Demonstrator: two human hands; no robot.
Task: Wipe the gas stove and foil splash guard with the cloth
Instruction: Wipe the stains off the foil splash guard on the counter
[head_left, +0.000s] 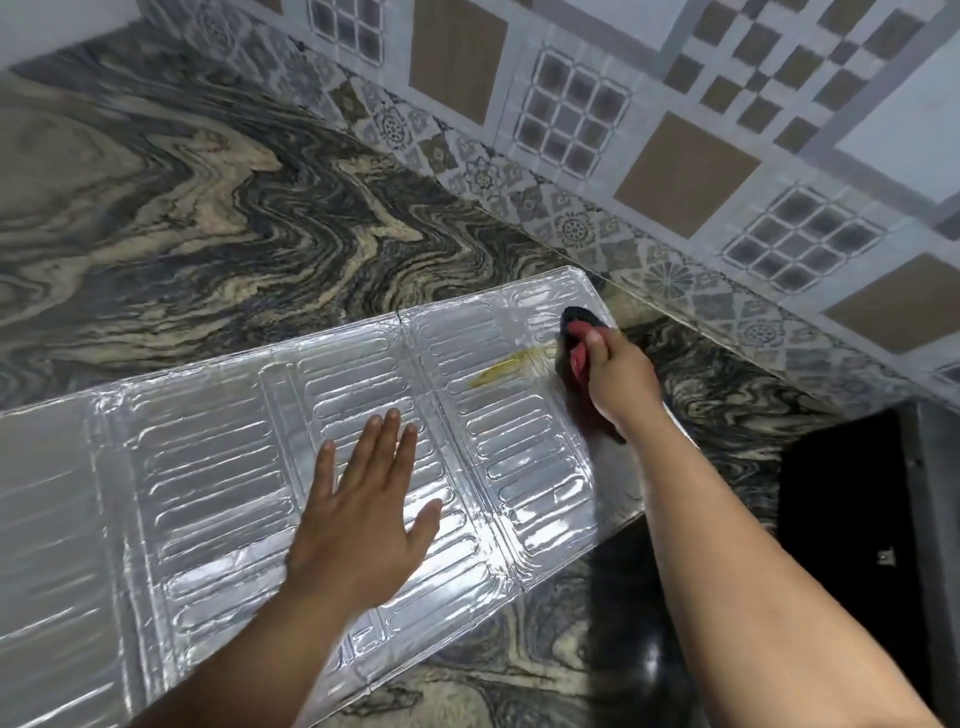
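Flat, open left hand (363, 525) pins embossed silver foil splash guard (218, 467); right grip (615, 371) clamps red-black cloth (576, 343). Stroke firmly across yellow smear (501, 370).

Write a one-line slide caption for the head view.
Left hand flat on the foil splash guard while right hand wipes a yellow smear with a cloth.

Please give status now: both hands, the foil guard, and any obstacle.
Left hand open, flat on foil splash guard. Right hand shut on cloth at guard's far end. Yellow smear beside cloth, not yet wiped. Nothing in the way.
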